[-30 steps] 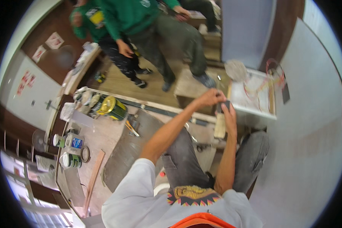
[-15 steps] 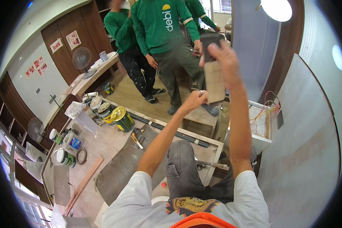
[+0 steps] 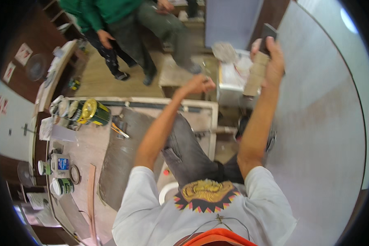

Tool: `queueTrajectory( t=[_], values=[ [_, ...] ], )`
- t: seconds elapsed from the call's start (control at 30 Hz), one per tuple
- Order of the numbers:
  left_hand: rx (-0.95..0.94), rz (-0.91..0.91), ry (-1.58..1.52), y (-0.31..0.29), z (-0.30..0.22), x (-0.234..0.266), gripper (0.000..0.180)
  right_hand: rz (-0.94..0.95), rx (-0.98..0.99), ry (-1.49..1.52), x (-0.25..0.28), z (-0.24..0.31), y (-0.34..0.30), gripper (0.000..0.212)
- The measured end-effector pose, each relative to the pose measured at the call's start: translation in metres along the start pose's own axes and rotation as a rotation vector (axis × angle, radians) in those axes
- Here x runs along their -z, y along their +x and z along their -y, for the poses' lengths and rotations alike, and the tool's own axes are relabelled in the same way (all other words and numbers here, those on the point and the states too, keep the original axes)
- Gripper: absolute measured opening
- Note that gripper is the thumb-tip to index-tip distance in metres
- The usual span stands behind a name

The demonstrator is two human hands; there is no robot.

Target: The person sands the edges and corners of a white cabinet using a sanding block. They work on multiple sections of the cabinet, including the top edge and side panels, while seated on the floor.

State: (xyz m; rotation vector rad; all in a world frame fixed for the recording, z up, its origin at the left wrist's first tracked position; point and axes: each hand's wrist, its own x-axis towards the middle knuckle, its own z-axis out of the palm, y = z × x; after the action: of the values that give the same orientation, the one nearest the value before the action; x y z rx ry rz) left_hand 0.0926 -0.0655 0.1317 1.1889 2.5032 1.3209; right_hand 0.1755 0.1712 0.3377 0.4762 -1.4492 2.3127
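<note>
Raised at the upper right beside the pale panel (image 3: 320, 123), my right hand (image 3: 275, 57) is closed around a dark flat block (image 3: 268, 37). A tan, creased strip (image 3: 256, 76) hangs below the block from the same grip. What the strip is made of cannot be told. My left hand (image 3: 199, 85) hovers at the centre with its fingers curled in, apart from the strip, and nothing shows in it. A pale grey lump (image 3: 225, 52), blurred, appears beyond it by a white box (image 3: 233, 78).
People in green tops (image 3: 110, 16) stand ahead. On the work surface at left are a yellow-topped can (image 3: 95, 111), a utility knife (image 3: 119, 130), a tape roll (image 3: 75, 174), a white jug (image 3: 60, 165), a wooden strip (image 3: 91, 201) and a dark sheet (image 3: 127, 160).
My right hand has carried the block and strip rightward, toward the panel. My left hand has come away from the strip's lower end. The whole view has tilted downward and turned right.
</note>
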Motion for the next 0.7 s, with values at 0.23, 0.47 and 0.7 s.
queueTrajectory(
  t=[0.23, 0.47, 0.7],
  values=[
    [0.367, 0.381, -0.015, 0.010, 0.075, -0.033, 0.023, -0.504, -0.621, 0.028, 0.135, -0.219, -0.119, 0.021],
    [0.532, 0.281, -0.093, 0.037, 0.154, -0.092, 0.032, -0.506, -0.734, 0.084, 0.149, -0.298, -0.146, 0.028],
    [0.701, 0.171, -0.349, 0.067, 0.168, -0.120, 0.037, -0.425, -0.792, -0.031, 0.153, -0.328, -0.142, 0.026]
  ],
)
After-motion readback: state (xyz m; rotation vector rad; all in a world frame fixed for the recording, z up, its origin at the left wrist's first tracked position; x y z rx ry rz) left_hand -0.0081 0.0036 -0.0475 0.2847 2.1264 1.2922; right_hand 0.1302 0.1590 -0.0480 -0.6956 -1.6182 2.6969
